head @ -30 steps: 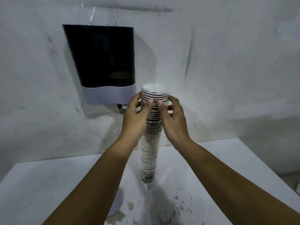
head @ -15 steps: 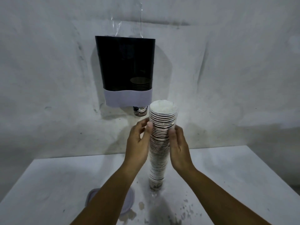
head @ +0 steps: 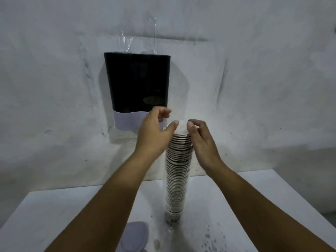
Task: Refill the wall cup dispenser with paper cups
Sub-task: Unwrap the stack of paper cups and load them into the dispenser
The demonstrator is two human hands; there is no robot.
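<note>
Now two hands, left hand (head: 152,131) and right hand (head: 201,140), pinch one cup stack (head: 176,171).

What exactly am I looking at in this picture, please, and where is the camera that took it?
No machine here: a person works with two bare hands, and the single camera sits on their head, looking forward and down, so both forearms reach in from the bottom edge. On the wall hangs the cup dispenser, dark above with a pale band below; a few cups show dimly inside it. A tall stack of paper cups, in what looks like a clear plastic sleeve, stands upright on the white table. The left hand and the right hand meet at the top of the stack, thumbs touching its top on either side; whether they grip cups or sleeve I cannot tell. A pale round lid-like thing lies at the near edge, partly hidden, beside dark specks.
</note>
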